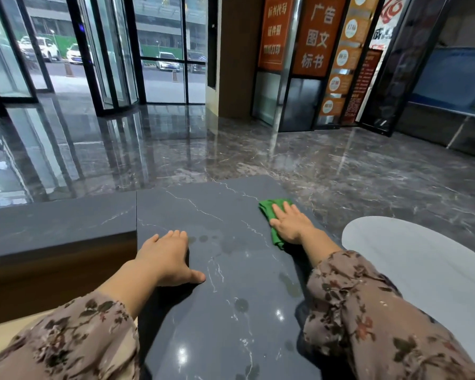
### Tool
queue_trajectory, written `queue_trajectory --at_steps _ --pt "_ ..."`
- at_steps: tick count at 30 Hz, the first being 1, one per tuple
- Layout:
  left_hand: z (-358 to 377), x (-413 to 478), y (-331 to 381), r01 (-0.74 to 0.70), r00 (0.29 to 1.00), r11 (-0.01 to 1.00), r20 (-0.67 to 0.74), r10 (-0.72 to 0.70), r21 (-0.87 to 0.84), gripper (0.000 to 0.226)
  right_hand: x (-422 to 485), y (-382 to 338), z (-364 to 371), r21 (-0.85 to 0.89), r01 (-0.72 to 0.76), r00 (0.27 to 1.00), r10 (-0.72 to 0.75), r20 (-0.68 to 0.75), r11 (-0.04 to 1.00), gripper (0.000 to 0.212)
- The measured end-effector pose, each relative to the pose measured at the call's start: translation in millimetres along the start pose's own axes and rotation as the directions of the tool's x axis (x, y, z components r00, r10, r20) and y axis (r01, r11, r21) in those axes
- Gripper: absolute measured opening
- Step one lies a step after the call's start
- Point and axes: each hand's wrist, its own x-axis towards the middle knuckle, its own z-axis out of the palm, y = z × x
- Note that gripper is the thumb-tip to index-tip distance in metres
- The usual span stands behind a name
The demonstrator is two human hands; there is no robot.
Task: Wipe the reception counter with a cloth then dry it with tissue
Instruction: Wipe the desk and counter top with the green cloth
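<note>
The dark grey marble counter [220, 215] with white veins runs away from me. A green cloth [269, 208] lies near its far right edge. My right hand [291, 224] presses flat on the cloth with straight fingers. My left hand [166, 259] rests flat on the counter's left side, fingers straight and thumb spread toward me. Damp smears and spots show on the surface between my hands. No tissue is in view.
A lower dark counter section [58, 220] with a brown wooden face extends to the left. A pale grey rounded surface [412, 259] lies to the right. Beyond the counter are a glossy marble lobby floor [231, 149], a revolving glass door and orange signs.
</note>
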Motion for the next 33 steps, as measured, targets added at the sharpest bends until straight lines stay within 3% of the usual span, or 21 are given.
queue_trajectory --at_steps 7,11,15,21,27,33 --pt "0 3 -3 -0.018 0.995 0.999 0.095 0.022 -0.041 0.097 -14 26 3 0.009 -0.163 0.986 0.163 -0.019 0.987 0.059" --pt "-4 6 -4 -0.021 0.994 0.998 0.108 0.028 -0.064 0.076 -23 -3 8 0.029 -0.198 0.980 0.198 0.003 0.980 0.060" --pt "-13 3 4 -0.009 0.990 0.998 0.141 0.017 -0.055 0.051 -32 -44 15 0.012 -0.111 0.994 0.110 0.019 0.994 0.060" --pt "-19 7 9 0.050 0.983 0.998 0.179 -0.042 -0.040 0.063 -37 -91 21 -0.030 0.140 0.990 -0.139 0.033 0.990 0.059" --pt "-21 10 9 0.094 0.975 0.994 0.208 -0.078 -0.064 0.070 -27 -57 17 -0.041 0.256 0.967 -0.256 0.010 0.966 0.056" --pt "-23 11 12 0.104 0.965 0.993 0.246 -0.087 -0.057 0.067 -20 25 13 -0.058 0.055 0.997 -0.058 -0.045 0.997 0.058"
